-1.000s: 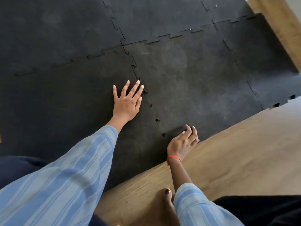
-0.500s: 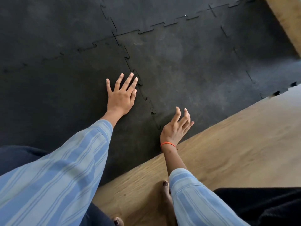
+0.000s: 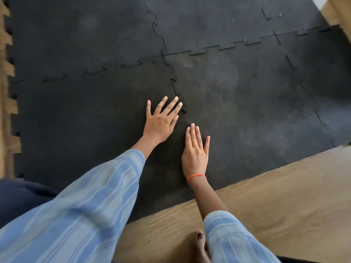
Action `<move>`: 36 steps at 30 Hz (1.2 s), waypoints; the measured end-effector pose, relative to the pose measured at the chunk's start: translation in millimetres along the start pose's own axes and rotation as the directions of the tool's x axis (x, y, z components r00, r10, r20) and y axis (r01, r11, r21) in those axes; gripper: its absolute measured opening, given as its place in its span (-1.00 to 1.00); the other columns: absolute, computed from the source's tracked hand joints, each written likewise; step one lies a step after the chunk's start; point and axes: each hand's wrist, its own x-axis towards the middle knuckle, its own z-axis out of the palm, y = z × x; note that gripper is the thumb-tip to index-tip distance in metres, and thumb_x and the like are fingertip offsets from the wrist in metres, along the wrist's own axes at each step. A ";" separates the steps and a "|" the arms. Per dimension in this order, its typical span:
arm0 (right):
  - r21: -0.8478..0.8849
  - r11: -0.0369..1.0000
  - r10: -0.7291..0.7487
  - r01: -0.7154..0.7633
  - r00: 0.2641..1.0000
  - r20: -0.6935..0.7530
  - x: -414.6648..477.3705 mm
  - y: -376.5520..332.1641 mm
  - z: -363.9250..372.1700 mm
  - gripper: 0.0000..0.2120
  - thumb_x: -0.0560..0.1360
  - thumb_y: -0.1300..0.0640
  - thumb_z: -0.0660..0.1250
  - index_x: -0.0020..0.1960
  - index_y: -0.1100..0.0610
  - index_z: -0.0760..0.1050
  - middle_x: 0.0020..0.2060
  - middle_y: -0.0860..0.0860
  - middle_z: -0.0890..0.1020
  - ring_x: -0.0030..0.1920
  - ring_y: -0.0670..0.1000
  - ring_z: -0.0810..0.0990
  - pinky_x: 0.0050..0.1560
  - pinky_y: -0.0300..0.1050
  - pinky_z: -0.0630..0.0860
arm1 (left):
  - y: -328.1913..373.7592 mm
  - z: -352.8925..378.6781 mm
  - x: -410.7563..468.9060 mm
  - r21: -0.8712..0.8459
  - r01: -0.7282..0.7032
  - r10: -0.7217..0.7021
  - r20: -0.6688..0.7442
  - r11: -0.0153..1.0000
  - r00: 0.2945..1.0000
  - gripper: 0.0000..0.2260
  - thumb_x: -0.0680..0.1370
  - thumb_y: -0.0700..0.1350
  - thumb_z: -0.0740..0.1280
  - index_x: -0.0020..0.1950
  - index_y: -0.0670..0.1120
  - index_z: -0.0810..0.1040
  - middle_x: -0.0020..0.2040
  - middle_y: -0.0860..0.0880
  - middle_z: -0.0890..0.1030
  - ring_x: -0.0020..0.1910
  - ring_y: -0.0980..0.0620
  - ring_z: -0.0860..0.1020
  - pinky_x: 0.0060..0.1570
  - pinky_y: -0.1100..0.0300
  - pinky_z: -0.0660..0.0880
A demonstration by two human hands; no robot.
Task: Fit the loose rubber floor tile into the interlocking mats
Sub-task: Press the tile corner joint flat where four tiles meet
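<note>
Black interlocking rubber mats cover the floor. The tile on the near right (image 3: 247, 114) meets the tile on the near left (image 3: 85, 120) along a toothed seam (image 3: 177, 92) running toward me. My left hand (image 3: 161, 120) lies flat on the left tile, fingers spread, fingertips at the seam. My right hand (image 3: 195, 152) lies flat, palm down, over the nearer stretch of that seam, fingers together. Neither hand holds anything. The seam under my right hand is hidden.
Wooden floor (image 3: 266, 196) borders the mats on the near right, with my bare foot (image 3: 199, 243) on it. More wood (image 3: 5, 92) shows at the toothed left edge of the mats. Further tiles (image 3: 209, 21) lie joined beyond.
My right hand has left the tile's near edge and now lies flat on the seam beside my left hand. The left hand stays pressed in place. The view has shifted.
</note>
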 end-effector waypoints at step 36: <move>-0.040 0.991 -0.124 0.128 0.988 0.090 80.5 -9.0 6.0 -0.51 0.62 0.06 -0.03 0.51 0.16 0.04 0.53 0.05 0.12 0.53 -0.03 0.01 0.52 -0.04 -0.09 | -8.8 -7.0 3.0 -0.142 0.022 -0.031 -0.064 0.990 0.997 -0.59 0.61 -0.15 0.14 0.47 0.00 0.33 0.51 0.05 0.28 0.49 0.07 0.21 0.46 -0.18 -0.01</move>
